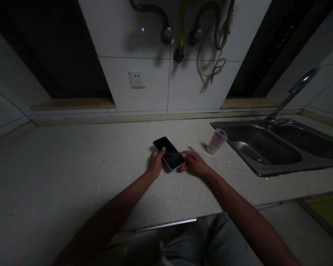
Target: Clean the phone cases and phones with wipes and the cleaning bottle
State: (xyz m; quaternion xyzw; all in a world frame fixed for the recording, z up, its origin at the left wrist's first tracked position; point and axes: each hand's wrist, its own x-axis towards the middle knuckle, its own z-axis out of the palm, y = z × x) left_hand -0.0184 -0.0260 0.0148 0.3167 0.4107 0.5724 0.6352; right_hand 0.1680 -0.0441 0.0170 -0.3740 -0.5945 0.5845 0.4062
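A black smartphone (169,152) with a dark screen and a pale green edge lies at an angle on the speckled white countertop (72,166). My left hand (156,164) grips its left long edge, thumb on the screen side. My right hand (193,162) pinches the phone's near right corner, fingers curled. Both hands hold the phone just above or on the counter; I cannot tell which.
A small white cup with red print (216,140) stands right of the phone, beside a steel double sink (280,146) with a tap (294,90). A wall socket (137,79) and hanging hoses (211,40) are on the tiled back wall. The counter's front edge runs near my knees.
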